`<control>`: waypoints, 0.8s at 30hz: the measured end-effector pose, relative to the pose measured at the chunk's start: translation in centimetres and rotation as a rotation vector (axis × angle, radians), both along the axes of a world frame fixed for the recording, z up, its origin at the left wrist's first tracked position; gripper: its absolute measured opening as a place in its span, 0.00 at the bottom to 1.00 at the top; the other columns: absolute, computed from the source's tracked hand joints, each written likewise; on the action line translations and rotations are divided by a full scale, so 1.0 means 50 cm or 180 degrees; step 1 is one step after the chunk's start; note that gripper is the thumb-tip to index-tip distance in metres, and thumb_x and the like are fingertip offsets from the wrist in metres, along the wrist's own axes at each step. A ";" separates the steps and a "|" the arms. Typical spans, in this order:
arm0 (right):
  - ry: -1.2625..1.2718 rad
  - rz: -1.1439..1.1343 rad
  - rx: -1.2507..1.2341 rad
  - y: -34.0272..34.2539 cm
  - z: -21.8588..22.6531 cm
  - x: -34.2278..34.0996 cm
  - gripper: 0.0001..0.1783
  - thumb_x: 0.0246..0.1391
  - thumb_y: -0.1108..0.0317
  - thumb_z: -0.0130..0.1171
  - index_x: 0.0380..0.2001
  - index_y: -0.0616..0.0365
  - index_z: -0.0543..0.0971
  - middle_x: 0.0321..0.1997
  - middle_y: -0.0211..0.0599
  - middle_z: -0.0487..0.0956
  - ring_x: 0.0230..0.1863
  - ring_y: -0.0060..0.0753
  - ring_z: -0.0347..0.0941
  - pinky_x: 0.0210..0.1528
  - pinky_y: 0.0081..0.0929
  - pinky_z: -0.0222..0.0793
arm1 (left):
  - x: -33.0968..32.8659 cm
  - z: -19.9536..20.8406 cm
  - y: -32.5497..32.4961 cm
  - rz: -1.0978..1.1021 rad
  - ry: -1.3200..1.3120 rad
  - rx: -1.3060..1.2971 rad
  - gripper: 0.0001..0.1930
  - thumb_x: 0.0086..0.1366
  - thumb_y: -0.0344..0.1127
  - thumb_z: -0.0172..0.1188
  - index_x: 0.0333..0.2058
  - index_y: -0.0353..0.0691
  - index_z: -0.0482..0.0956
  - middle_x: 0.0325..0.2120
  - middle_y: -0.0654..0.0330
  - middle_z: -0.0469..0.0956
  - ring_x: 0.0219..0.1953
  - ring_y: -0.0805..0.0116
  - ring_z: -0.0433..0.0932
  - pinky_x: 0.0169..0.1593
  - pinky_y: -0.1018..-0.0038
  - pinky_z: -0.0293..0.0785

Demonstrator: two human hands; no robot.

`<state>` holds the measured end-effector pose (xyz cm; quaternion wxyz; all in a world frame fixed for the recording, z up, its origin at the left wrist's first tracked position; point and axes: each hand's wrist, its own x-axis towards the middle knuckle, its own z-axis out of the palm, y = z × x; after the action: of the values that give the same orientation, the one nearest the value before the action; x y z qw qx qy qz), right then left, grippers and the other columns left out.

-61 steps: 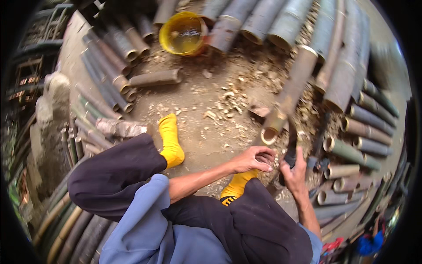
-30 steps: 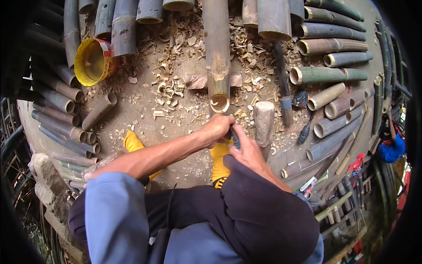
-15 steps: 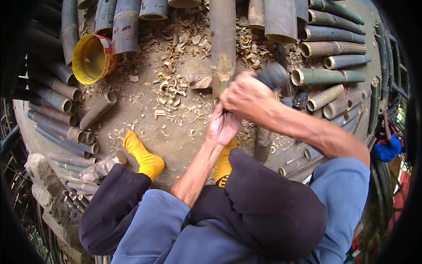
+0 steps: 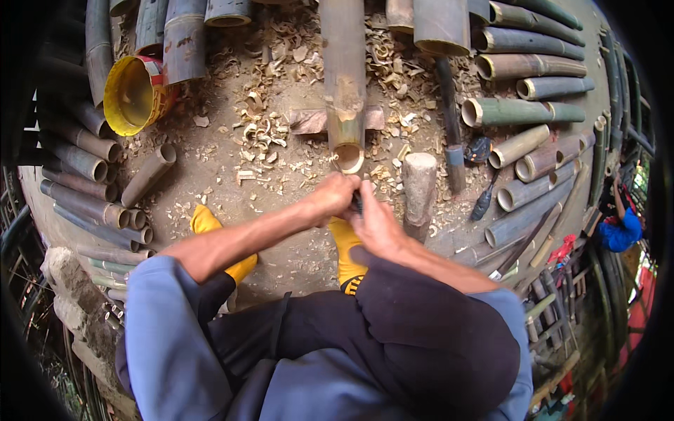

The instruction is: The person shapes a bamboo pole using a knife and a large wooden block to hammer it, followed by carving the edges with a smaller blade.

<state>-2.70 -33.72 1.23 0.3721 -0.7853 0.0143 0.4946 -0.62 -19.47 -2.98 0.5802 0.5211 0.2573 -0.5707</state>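
Just in front of me, a thick bamboo pole [image 4: 344,77] lies with its open, pale-trimmed end toward me. My left hand [image 4: 333,194] is closed in a fist just below that end. Against it, my right hand [image 4: 377,221] is wrapped round a slim tool [image 4: 358,202]. Only a little of the tool's dark handle shows between the hands. A thin curved piece seems to reach up to the bamboo's rim, but its shape is too small to make out. Under the pole, a wooden block [image 4: 309,121] props it off the ground.
Right of my hands stands a short log [image 4: 420,189], near a dark-bladed tool [image 4: 453,133] and a dark-handled tool [image 4: 482,202]. Bamboo sections [image 4: 523,112] line both sides. A yellow bucket [image 4: 131,95] lies tipped at upper left. Curled shavings [image 4: 263,137] litter the ground.
Both hands have come down toward me and now meet below the bamboo's end. The dark blurred object by my right hand is gone from there, and the pole's cut opening shows.
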 end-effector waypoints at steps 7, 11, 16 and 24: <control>-0.1420 0.1078 -0.0774 -0.064 0.013 0.087 0.22 0.47 0.72 0.54 0.46 0.54 0.63 0.23 0.49 0.77 0.25 0.56 0.76 0.27 0.50 0.69 | 0.049 0.034 -0.060 0.0713 -0.0062 0.0024 0.16 0.65 0.37 0.45 0.35 0.27 0.76 0.33 0.48 0.79 0.32 0.63 0.79 0.37 0.69 0.79; -0.2060 0.2657 -0.0729 -0.043 0.038 0.205 0.18 0.43 0.67 0.60 0.39 0.53 0.68 0.19 0.40 0.78 0.23 0.45 0.77 0.24 0.43 0.68 | 0.015 0.016 -0.076 0.3200 0.0345 -0.1004 0.17 0.68 0.37 0.46 0.45 0.29 0.72 0.46 0.47 0.74 0.47 0.60 0.75 0.54 0.64 0.73; -0.2879 0.5285 -0.0927 0.095 0.035 0.281 0.14 0.47 0.63 0.56 0.39 0.48 0.70 0.19 0.34 0.76 0.22 0.37 0.76 0.24 0.33 0.64 | -0.008 -0.010 -0.079 0.5492 0.1439 -0.2830 0.14 0.68 0.34 0.47 0.48 0.33 0.71 0.47 0.53 0.74 0.52 0.63 0.72 0.55 0.57 0.71; -0.1556 0.1458 -0.0677 -0.053 0.044 0.148 0.15 0.47 0.67 0.58 0.39 0.53 0.69 0.23 0.46 0.78 0.27 0.50 0.77 0.26 0.43 0.70 | 0.052 0.025 -0.055 0.2170 0.0497 -0.0857 0.14 0.63 0.36 0.51 0.38 0.27 0.73 0.35 0.49 0.77 0.41 0.59 0.78 0.47 0.60 0.77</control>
<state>4.70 -36.38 3.42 0.1600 -0.8977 -0.2004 0.3583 1.96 -22.22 -1.70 0.7788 0.2794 0.3822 -0.4116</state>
